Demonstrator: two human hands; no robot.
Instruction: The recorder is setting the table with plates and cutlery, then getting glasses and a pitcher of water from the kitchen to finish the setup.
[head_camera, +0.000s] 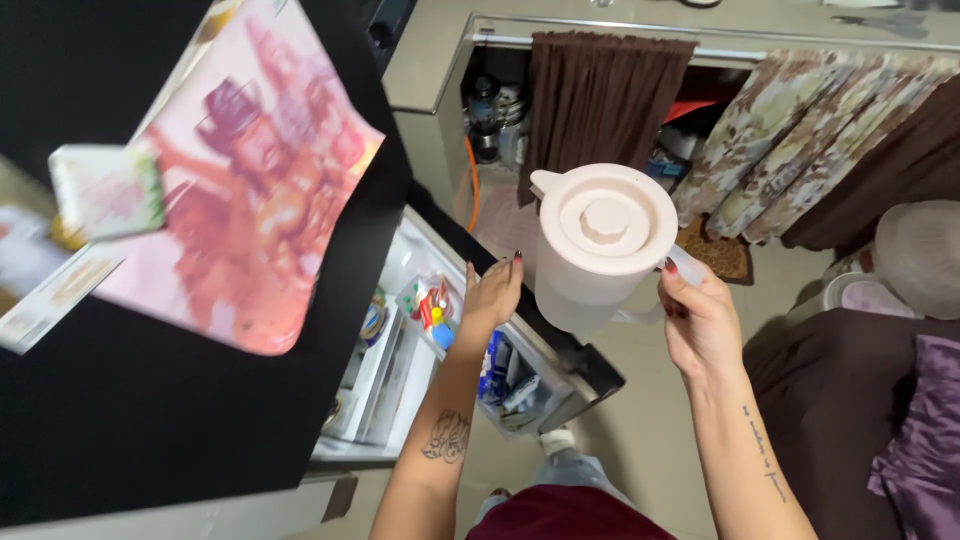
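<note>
1. Fridge top (120, 420), far left: a black surface seen from above, bearing a pink patterned tray (250, 200) and a small white-and-green box (105, 190) lying partly across the tray's left edge. Risk, judged: the tray's corner stands out past the black edge, so a knock to the fridge could tip it off.

2. Fridge door (560, 345), swung open, centre-left: its shelf (440, 310) holds small colourful packets and sachets. Risk, judged: the door's dark upper edge lies just below the jug, so a low carry could strike it.

3. Left hand (492, 295): forearm rising from below, wrist straight, palm turned towards the door edge. Fingers extended and loosely together, holding nothing; whether the fingertips touch the door edge or the jug's side cannot be told.

4. Jug (600, 245), centre: a pale, cream-coloured plastic pitcher with a round lid and spout, held upright in the air above the open door, in front of the curtained counter (600, 100). Contents are not visible. Risk, judged: carried by one hand only, it could tilt and spill or slip onto the floor (650, 420) if full.

5. Right hand (700, 320): forearm coming up from lower right, wrist slightly bent inward. Fingers curled closed round the jug's handle, thumb on top.

6. Far right: purple fabric (920, 430) and a pale rounded object, well apart from the jug.
</note>
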